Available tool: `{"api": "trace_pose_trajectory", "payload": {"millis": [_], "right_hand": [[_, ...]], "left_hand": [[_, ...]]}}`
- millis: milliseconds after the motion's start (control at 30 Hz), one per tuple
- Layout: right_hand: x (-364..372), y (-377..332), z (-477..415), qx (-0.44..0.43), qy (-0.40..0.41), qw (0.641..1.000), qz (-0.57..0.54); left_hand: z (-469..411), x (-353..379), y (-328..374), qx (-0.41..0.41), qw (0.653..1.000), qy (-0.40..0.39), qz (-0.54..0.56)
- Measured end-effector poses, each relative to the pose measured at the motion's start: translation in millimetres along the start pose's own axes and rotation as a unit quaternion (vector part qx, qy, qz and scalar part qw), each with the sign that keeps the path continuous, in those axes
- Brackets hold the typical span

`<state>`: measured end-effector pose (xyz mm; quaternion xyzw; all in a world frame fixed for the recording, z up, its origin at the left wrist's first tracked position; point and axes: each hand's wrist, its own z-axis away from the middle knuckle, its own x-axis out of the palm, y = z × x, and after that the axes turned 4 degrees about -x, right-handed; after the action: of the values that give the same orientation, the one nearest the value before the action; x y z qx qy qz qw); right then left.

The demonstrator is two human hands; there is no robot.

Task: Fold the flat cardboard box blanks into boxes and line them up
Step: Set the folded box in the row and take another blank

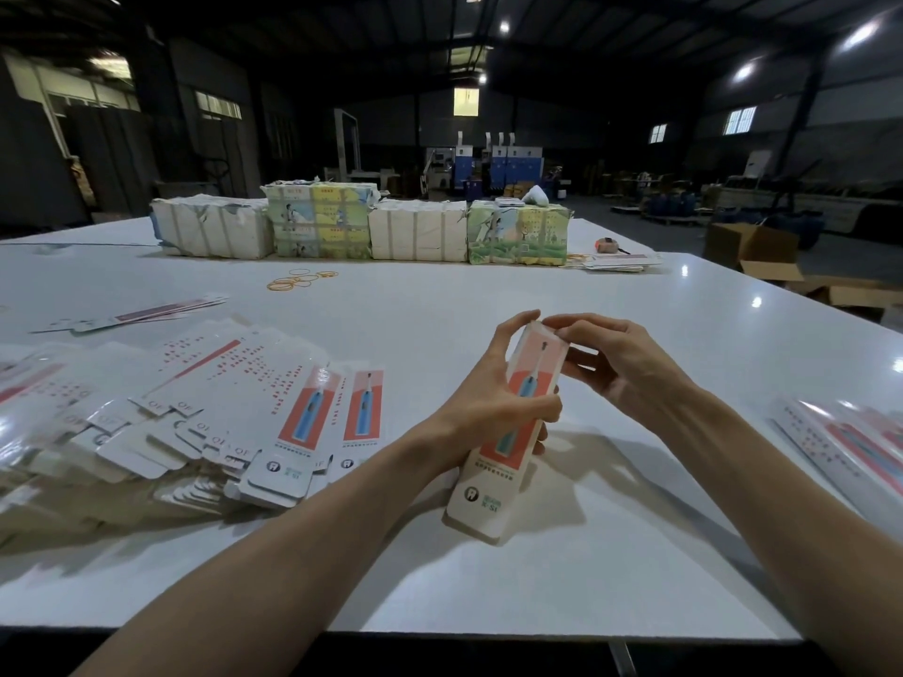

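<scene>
A long narrow white box (pixel 493 481) with a coral panel and a blue toothbrush picture is tilted above the white table (pixel 488 295), its far end up. My left hand (pixel 493 403) grips its middle, fingers curled round the body. At the box's far end, my right hand (pixel 620 368) pinches the top flap with its fingertips. A fanned heap of flat box blanks (pixel 195 417) lies on the table to the left of my left forearm. At the right edge lie more boxes or blanks (pixel 850 447) of the same print, blurred.
Wrapped bundles of printed stock (pixel 361 227) stand in a row along the table's far side. Yellow rubber bands (pixel 298 280) lie loose before them. A few blanks (pixel 141 312) lie at the far left, others (pixel 618 262) at the far right. Open brown cartons (pixel 762 251) sit on the floor.
</scene>
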<state>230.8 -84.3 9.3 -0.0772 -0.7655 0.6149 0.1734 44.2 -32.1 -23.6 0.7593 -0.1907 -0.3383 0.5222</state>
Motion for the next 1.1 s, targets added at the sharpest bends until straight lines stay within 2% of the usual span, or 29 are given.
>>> {"api": "trace_pose_trajectory", "payload": {"millis": [133,300,500,800,967,1100], "right_hand": [[1.7,-2.6,2.7,-0.022,-0.013,0.999,0.025],[10.3,0.9,8.6,-0.051,-0.036,0.998,0.005],[16.0,9.3,13.1,-0.17,-0.051,0.976,0.127],[10.4,10.1,12.7,-0.209,-0.054,0.958,0.187],[10.7,15.8,10.5,-0.191,-0.057,0.968,0.151],[13.3,26.7,7.8,-0.184,-0.063,0.968,0.161]], "left_hand": [[-1.2,-0.6,-1.4,-0.006,0.999,-0.004,0.032],[-4.0,-4.3,-3.2,-0.002,0.998,0.024,0.055],[-4.0,-10.6,-3.5,0.006,0.996,0.036,0.082],[-4.3,-6.2,-7.6,-0.023,0.994,0.024,0.101],[-6.4,-7.8,-8.7,-0.039,0.992,0.02,0.115],[-7.4,-5.4,-8.2,-0.077,0.971,0.008,0.224]]}}
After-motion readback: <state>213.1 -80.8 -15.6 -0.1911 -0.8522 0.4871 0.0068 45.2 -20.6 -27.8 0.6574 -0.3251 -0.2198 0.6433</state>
